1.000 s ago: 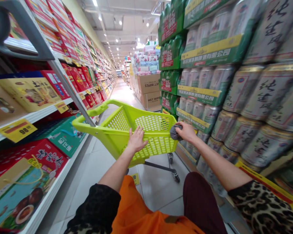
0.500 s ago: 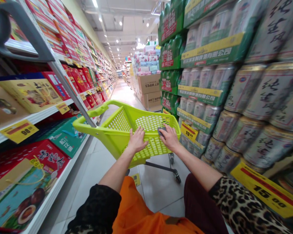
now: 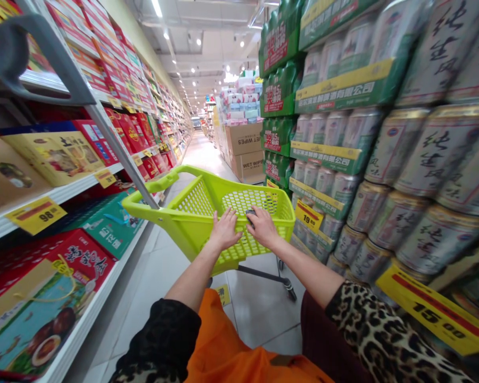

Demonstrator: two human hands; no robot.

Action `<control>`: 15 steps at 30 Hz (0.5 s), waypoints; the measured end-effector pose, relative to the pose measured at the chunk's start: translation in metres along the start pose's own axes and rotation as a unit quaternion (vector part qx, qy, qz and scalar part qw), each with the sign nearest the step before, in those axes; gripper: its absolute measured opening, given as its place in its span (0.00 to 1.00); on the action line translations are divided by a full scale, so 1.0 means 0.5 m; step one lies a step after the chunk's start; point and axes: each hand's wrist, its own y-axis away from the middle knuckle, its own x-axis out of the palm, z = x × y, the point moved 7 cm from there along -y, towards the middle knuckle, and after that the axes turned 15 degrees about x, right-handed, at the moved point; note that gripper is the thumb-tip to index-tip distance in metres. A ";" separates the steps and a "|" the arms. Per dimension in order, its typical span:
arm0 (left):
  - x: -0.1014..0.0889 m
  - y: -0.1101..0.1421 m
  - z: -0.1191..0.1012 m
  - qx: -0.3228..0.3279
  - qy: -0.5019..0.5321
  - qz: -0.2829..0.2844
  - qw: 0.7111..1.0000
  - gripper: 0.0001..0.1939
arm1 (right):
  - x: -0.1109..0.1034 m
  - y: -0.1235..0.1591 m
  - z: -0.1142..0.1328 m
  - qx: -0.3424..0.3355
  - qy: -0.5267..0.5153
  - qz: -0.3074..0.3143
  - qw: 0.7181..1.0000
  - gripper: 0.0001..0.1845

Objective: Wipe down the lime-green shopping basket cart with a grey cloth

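A lime-green shopping cart (image 3: 179,226) with perforated basket walls stands crosswise in front of me. My left hand (image 3: 224,230) grips the near rim, fingers laid over the top and thumb spread along the outer side. Just right of it, my right hand (image 3: 262,226) presses a dark grey cloth (image 3: 250,214) onto the same rim. Most of the cloth is hidden under the fingers. The two hands are close together but apart. The part of the basket's inside that shows holds nothing visible.
Stacked beer cans (image 3: 435,143) rise close on the right, with a yellow price tag (image 3: 425,308) low down. Shelves of gift boxes (image 3: 51,149) line the left. A grey-handled metal bar (image 3: 115,143) slants up from the cart. Cartons (image 3: 245,151) stand farther down the aisle.
My right hand has slid the cloth leftward along the rim, from the cart's right corner to beside my left hand. The left hand has stayed in place.
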 end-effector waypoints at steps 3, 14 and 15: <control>0.000 0.000 0.001 0.006 -0.001 0.010 1.000 0.24 | -0.021 0.001 -0.037 0.008 0.033 0.006 0.999 0.17; 0.001 -0.007 -0.004 -0.005 0.003 0.017 1.000 0.26 | -0.053 0.021 -0.178 0.118 -0.005 -0.055 0.991 0.19; 0.001 -0.007 -0.005 -0.006 0.001 0.018 1.000 0.26 | -0.041 0.015 -0.147 0.101 -0.008 -0.049 0.994 0.19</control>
